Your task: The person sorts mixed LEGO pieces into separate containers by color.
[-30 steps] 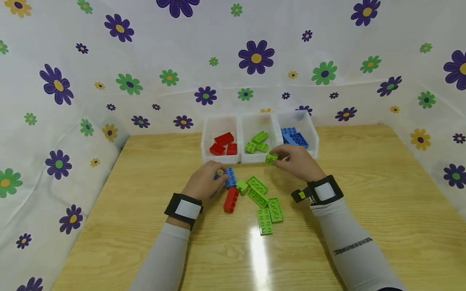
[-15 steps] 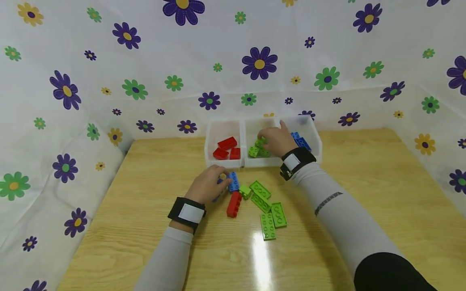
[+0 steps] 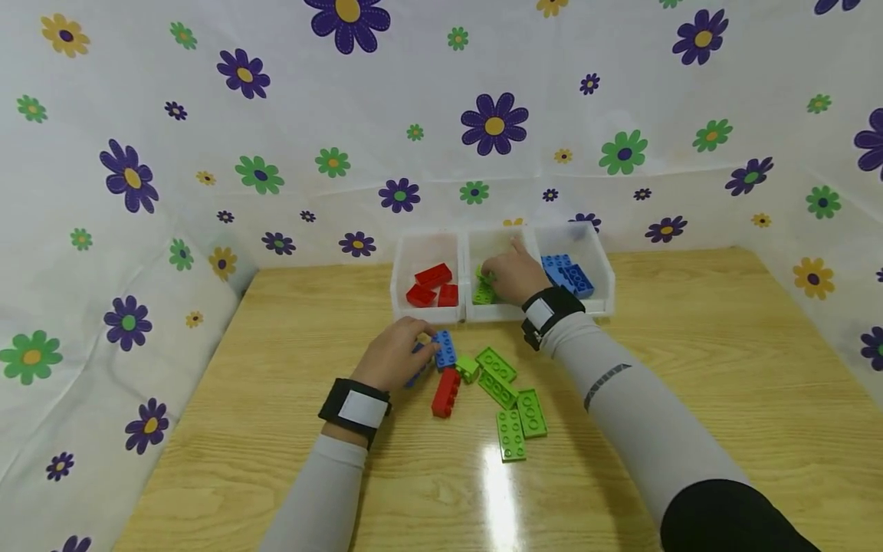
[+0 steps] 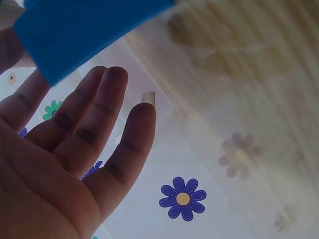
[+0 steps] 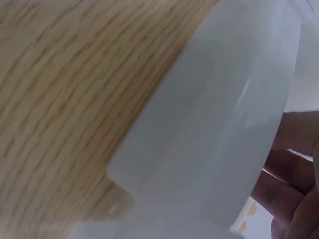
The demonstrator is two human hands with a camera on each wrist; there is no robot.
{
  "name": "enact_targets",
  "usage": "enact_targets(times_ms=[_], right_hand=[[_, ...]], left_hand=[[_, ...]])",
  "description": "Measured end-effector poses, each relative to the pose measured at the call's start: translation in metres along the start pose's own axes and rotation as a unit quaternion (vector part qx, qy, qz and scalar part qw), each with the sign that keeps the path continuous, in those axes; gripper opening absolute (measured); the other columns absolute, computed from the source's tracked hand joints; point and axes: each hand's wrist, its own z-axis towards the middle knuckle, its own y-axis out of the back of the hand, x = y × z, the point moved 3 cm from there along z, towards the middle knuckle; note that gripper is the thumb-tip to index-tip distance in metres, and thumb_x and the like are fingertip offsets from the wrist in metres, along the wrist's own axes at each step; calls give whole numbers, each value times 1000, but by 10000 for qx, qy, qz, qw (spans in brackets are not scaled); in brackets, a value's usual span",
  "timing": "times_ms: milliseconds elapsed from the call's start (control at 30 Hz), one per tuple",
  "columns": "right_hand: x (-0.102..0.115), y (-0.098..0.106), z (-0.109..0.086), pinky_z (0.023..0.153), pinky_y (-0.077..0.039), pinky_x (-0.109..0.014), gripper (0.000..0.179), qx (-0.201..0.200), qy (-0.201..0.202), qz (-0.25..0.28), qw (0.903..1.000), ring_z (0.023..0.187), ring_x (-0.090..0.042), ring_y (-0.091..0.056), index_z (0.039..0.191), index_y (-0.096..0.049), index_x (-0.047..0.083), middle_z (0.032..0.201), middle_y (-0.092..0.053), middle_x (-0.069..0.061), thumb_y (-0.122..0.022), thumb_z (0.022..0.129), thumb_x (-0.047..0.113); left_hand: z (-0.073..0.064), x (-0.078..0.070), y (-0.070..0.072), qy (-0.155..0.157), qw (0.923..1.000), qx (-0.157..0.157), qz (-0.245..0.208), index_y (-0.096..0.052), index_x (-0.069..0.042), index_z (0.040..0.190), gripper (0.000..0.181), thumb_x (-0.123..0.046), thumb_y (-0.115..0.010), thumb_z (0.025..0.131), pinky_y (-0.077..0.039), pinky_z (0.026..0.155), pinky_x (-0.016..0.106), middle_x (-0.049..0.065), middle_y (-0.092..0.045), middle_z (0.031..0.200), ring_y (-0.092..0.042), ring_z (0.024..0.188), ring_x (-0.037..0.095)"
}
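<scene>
My left hand (image 3: 392, 355) rests over the table with its fingers loosely bent beside a blue brick (image 3: 444, 349). Another blue brick (image 3: 416, 376) lies partly beneath it. In the left wrist view, a blue brick (image 4: 89, 35) is close to my relaxed fingers (image 4: 130, 144). My right hand (image 3: 513, 274) reaches into the middle compartment of the white bin (image 3: 497, 313), fingertips gripping a green brick (image 3: 490, 278) among other green bricks (image 3: 483, 295). In the right wrist view, the bin wall (image 5: 199, 129) hides the brick and part of the right hand (image 5: 294, 184).
Red bricks (image 3: 433, 276) lie in the bin's left compartment, blue bricks (image 3: 571, 280) in its right one. On the table are a red brick (image 3: 446, 392), a small green brick (image 3: 467, 368) and several long green bricks (image 3: 511, 435). A flowered cloth (image 3: 310, 100) hangs behind.
My right hand has carried a green brick from the bin's front edge into the middle compartment, then shifted slightly lower and left among the green bricks. My left hand has stayed by the blue bricks.
</scene>
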Motion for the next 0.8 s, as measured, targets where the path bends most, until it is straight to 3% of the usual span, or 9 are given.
enact_targets(times_ms=[100, 200, 333, 433, 600, 733, 800], right_hand=[[1, 9, -12, 105, -1, -41, 22, -235, 171, 152, 9995, 102, -15, -54, 101, -66, 15, 101, -64, 2, -65, 80, 15], [2, 18, -33, 105, 0, -39, 22, -877, 468, 555, 9935, 100, -16, -54, 102, -65, 13, 101, -63, 1, -66, 80, 17], [-1, 23, -74, 105, -3, -39, 18, -1871, 810, 1081, 9730, 97, -16, -55, 98, -64, 12, 99, -62, 0, -65, 80, 14], [-7, 18, -106, 105, -8, -39, 16, -2300, 841, 1319, 9605, 93, -14, -55, 96, -64, 11, 95, -63, 0, -65, 80, 12], [-17, 8, -136, 102, -19, -43, 17, -2304, 666, 1646, 9568, 86, -14, -58, 98, -64, 9, 95, -63, -1, -64, 81, 12], [-27, 10, -143, 101, -21, -44, 19, -2194, 477, 1818, 9574, 87, -16, -58, 100, -63, 9, 95, -63, -2, -64, 82, 13], [-32, 12, -146, 96, -31, -41, 19, -2129, 384, 1943, 9568, 86, -16, -57, 100, -64, 9, 94, -63, -1, -63, 82, 15]], left_hand=[[0, 0, 0, -41, 10000, -47, -16, -63, -13, 100, 25, -31, -60, 84, -45, 77, 31, 0, -57, 102, -54, 92, 13], [0, 1, -1, -89, 9999, -99, 15, -63, -13, 100, 25, -32, -61, 83, -46, 76, 31, 0, -57, 101, -54, 91, 13], [0, 2, -3, -159, 9998, -109, 53, -63, -13, 100, 26, -33, -61, 83, -46, 76, 31, -1, -57, 100, -54, 89, 11], [-2, -2, -5, -293, 9994, -82, 137, -63, -12, 100, 27, -33, -62, 82, -46, 76, 31, 0, -58, 100, -54, 89, 12], [-7, -15, -1, -391, 9989, -16, 255, -63, -11, 99, 29, -34, -64, 81, -46, 75, 33, 3, -59, 98, -53, 88, 16], [-8, -31, 4, -440, 9989, 156, 61, -61, -14, 95, 23, -32, -64, 81, -46, 66, 28, -2, -58, 86, -54, 78, 16], [-8, -37, 4, -470, 9985, 263, -2, -60, -18, 90, 18, -32, -64, 80, -45, 58, 26, -6, -55, 77, -53, 70, 13]])
